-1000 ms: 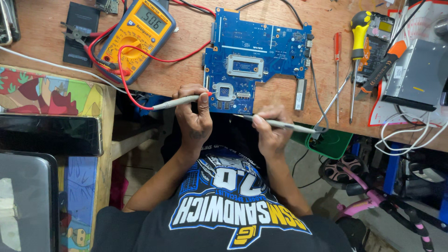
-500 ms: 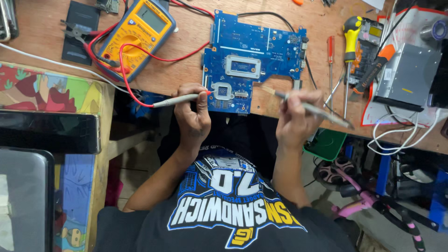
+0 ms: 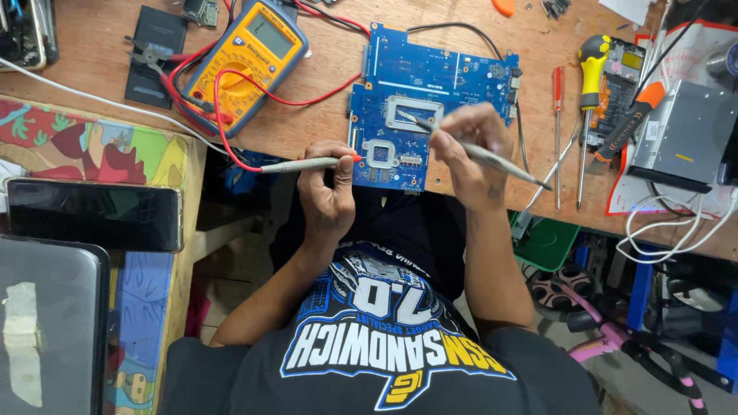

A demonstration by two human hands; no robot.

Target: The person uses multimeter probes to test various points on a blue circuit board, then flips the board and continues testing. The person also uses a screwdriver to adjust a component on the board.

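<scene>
Two hands (image 3: 400, 173) hold probes (image 3: 469, 147) over the blue circuit board (image 3: 430, 92) overhanging the bench edge.

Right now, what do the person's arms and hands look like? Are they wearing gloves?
No gloves. Both hands, the left hand and the right hand, are bare, and the forearms are uncovered too. No rings or watch show. The person wears a black short-sleeved T-shirt with big blue, white and yellow print.

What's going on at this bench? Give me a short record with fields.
Left hand: holds a grey probe, red tip at the blue circuit board
Right hand: holds a second grey probe, tip over the board's metal-framed socket
Meter: yellow multimeter with red leads, left of the board
Nearby: screwdrivers on the wooden bench, right of the board
</scene>
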